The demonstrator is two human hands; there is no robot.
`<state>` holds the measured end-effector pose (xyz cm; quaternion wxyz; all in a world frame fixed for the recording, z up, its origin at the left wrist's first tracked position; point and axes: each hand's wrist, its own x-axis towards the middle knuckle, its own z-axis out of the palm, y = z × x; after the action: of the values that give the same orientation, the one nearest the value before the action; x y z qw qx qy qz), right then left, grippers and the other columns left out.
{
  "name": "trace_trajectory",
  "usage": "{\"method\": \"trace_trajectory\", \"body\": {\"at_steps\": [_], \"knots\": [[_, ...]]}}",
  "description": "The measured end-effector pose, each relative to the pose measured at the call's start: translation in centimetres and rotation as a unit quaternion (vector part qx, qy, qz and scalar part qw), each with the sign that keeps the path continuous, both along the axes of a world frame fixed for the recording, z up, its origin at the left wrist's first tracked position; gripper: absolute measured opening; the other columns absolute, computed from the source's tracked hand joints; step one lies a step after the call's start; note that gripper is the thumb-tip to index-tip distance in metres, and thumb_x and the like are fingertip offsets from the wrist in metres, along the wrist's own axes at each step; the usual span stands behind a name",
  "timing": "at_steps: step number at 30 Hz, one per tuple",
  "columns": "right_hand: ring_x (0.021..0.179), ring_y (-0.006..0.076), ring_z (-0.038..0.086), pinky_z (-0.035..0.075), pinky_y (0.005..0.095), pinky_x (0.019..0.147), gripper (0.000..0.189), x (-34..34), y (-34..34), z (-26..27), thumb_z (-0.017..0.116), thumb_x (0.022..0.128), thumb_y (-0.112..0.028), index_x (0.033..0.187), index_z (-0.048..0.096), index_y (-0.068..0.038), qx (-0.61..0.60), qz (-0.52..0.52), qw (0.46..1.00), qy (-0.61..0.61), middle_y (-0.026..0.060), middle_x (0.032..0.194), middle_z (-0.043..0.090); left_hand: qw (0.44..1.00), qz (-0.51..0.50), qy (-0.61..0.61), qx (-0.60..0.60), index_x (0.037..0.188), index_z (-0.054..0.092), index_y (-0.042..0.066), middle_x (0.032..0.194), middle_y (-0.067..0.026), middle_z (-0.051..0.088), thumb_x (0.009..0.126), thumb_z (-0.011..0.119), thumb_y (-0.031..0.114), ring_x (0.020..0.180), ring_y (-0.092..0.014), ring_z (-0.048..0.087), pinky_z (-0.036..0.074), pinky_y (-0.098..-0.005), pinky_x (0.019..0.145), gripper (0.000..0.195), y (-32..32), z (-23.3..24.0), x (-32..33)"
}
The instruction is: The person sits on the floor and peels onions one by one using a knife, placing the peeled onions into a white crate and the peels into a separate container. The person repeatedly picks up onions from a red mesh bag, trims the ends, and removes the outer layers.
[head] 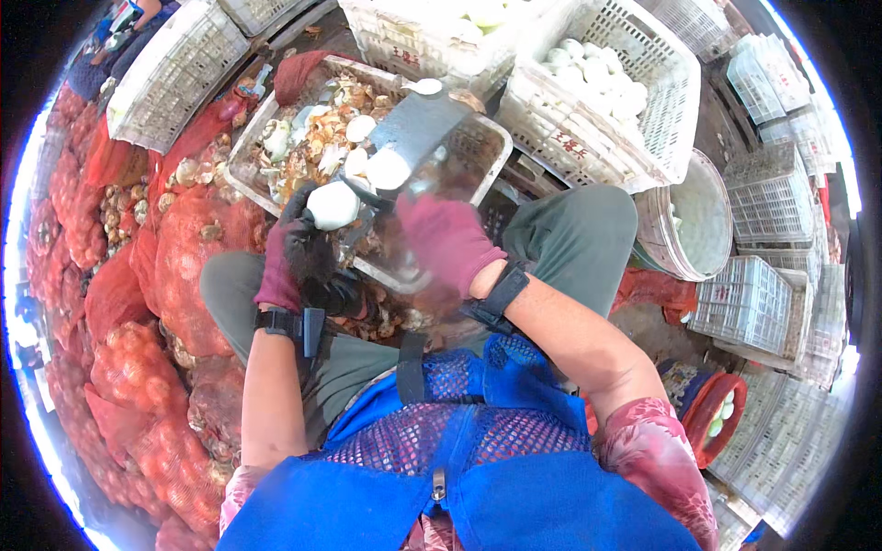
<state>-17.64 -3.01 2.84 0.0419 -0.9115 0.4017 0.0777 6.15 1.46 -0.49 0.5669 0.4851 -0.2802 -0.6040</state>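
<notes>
My left hand (300, 241), in a dark-palmed maroon glove, holds a peeled white onion (333, 206) over the near edge of a shallow plastic tray (506, 148). My right hand (444, 237), in a maroon glove and blurred, is closed on a knife (365, 195) whose dark blade reaches to the onion's right side; its handle is hidden in the fist. Just beyond, more peeled onions (388, 169) lie by a flat grey board (420, 127) set across the tray. Onion skins and scraps (324, 138) fill the tray's left part.
Red mesh sacks of onions (200, 268) crowd the left. A white plastic crate of peeled onions (599, 131) stands ahead to the right, another crate (420, 52) beside it. A round bucket (689, 213) is right of my knee. Stacked crates (741, 303) line the far right. Another person (127, 48) is partly visible upper left.
</notes>
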Motion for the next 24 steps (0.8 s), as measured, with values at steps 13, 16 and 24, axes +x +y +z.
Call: {"method": "trace_trajectory", "body": {"at_steps": [13, 16, 24], "knots": [[0.123, 0.0280, 0.058, 0.050, 0.0407, 0.096, 0.063, 4.0, -1.0, -4.5, 0.053, 0.094, -0.015, 0.150, 0.029, 0.002, 0.267, -0.043, 0.961, 0.053, 0.0216, 0.142, 0.050, 0.999, 0.019, -0.013, 0.046, 0.144, 0.040, 0.005, 0.134, -0.0100, 0.054, 0.084, 0.051, 0.004, 0.119, -0.023, 0.056, 0.049, -0.0307, 0.097, 0.060, -0.2, -3.7, 2.3], [0.109, 0.0284, 0.066, 0.054, 0.0415, 0.087, 0.058, 3.0, -0.9, -2.4, 0.048, 0.094, -0.009, 0.147, 0.032, 0.007, 0.193, 0.013, 0.981, 0.027, 0.0224, 0.129, 0.060, 0.999, 0.022, -0.022, 0.011, 0.143, 0.042, 0.005, 0.132, -0.0092, 0.055, 0.085, 0.052, 0.003, 0.115, -0.021, 0.057, 0.050, -0.0290, 0.093, 0.059, 0.2, -2.9, 1.5], [0.098, 0.0320, 0.068, 0.056, 0.0413, 0.083, 0.047, 0.0, 3.3, -0.4, 0.044, 0.093, -0.006, 0.136, 0.044, 0.013, 0.128, 0.004, 0.989, -0.071, 0.0245, 0.117, 0.064, 0.987, -0.002, -0.147, -0.070, 0.135, 0.047, 0.001, 0.124, -0.0113, 0.059, 0.081, 0.051, -0.004, 0.110, -0.022, 0.060, 0.050, -0.0298, 0.093, 0.055, 0.8, -3.0, 1.5]]}}
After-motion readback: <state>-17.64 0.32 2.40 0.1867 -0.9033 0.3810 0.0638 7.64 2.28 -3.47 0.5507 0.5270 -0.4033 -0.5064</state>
